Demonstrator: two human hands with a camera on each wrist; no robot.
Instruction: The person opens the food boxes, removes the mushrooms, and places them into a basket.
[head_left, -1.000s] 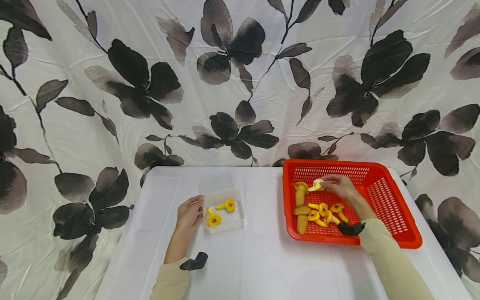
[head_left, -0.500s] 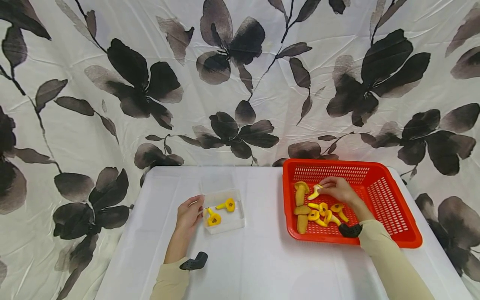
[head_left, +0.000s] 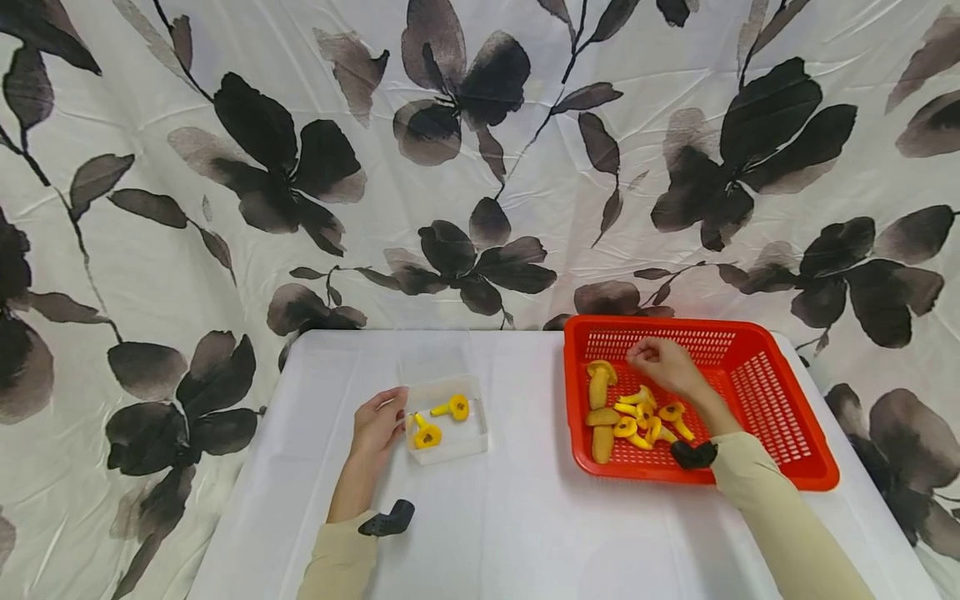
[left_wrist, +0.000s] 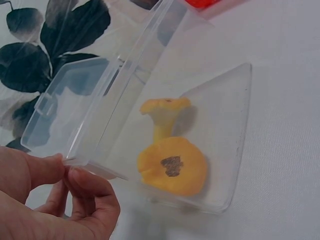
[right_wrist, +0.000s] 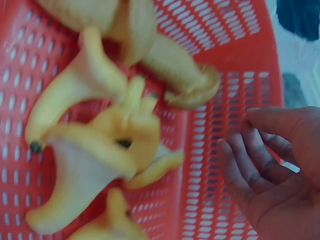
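Observation:
My left hand [head_left: 375, 427] pinches the left corner of a small clear plastic box [head_left: 453, 451] between thumb and fingers. The box's hinged lid [left_wrist: 75, 102] stands open at the back. Two yellow chanterelle mushrooms [head_left: 451, 408] lie inside it. Over the far part of a red basket [head_left: 813, 467] hovers my right hand [head_left: 666, 365], fingers loosely curled with nothing in them. Beneath and nearer lies a cluster of several yellow chanterelles [right_wrist: 82, 175], with one [head_left: 637, 396] on its far side.
Two larger brown-yellow mushrooms [head_left: 601, 383] lie end to end along the basket's left wall. A white cloth covers the table [head_left: 525, 517]. Behind it hangs a floral curtain [head_left: 480, 167]. Each wrist wears a black camera [head_left: 388, 518].
My right hand has lowered a yellow chanterelle onto the cluster in the basket, let go and drawn up and away. My left hand stays at the box.

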